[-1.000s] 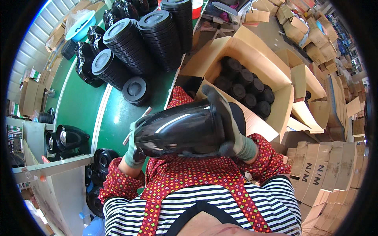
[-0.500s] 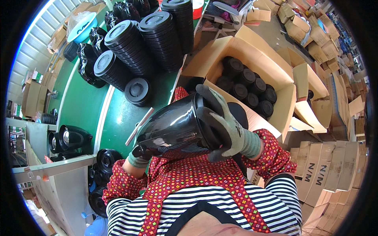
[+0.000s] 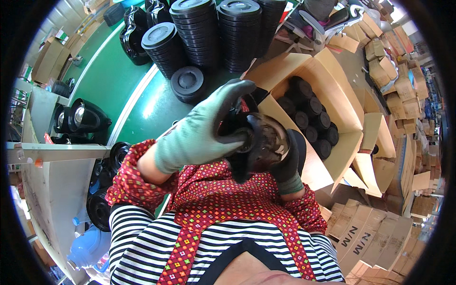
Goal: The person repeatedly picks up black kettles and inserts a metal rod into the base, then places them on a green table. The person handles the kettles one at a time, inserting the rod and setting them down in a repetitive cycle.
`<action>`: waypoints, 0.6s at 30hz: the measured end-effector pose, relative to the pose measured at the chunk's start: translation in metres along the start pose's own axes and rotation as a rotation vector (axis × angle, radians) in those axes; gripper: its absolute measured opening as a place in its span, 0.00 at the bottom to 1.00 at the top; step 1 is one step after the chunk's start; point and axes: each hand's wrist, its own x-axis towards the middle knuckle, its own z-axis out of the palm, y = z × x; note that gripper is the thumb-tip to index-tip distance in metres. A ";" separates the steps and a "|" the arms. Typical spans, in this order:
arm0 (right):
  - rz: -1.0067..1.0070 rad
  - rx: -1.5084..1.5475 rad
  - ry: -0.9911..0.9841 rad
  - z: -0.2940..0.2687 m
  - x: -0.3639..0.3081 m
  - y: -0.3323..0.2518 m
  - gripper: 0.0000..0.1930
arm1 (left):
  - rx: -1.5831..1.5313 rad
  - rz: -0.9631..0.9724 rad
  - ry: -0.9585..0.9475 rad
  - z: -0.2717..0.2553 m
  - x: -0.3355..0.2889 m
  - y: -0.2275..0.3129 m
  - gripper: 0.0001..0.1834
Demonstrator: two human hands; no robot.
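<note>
A glossy, rounded black container (image 3: 271, 141) is held in front of my chest, between both hands. Its shiny round end is turned to the right. My left hand (image 3: 202, 126), in a pale green glove with dark palm and fingertips, closes on the container's left end. That end is dark and partly hidden by the fingers, so I cannot make out its details. My right hand (image 3: 289, 172), gloved alike, wraps round the container's right side from below. Beyond my hands, a low stack of round black lids (image 3: 186, 81) lies on the green table (image 3: 135, 111).
Tall stacks of black lids (image 3: 194, 26) and glossy black containers (image 3: 134, 40) stand along the table's far side. An open carton (image 3: 349, 152) with several black cylindrical pieces is to the right. A pale metal frame (image 3: 57, 153) and a blue jug (image 3: 90, 247) are at left.
The container has been turned from lying sideways to showing its round end rightward. My left hand has come up over its left side; my right hand has moved lower. The view has shifted.
</note>
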 end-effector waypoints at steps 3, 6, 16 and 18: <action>0.009 -0.023 0.065 0.005 0.015 -0.023 0.31 | -0.617 -0.141 0.001 -0.005 -0.015 0.004 0.45; -0.212 -0.412 0.107 0.010 0.023 -0.042 0.31 | -0.174 0.171 -0.154 -0.007 -0.014 -0.006 0.50; 0.090 0.016 0.099 -0.008 0.006 -0.013 0.33 | 0.725 0.199 -0.132 0.008 -0.014 0.000 0.41; 0.059 -0.027 0.048 -0.018 0.002 -0.027 0.40 | 0.940 0.215 -0.123 0.003 -0.014 0.011 0.34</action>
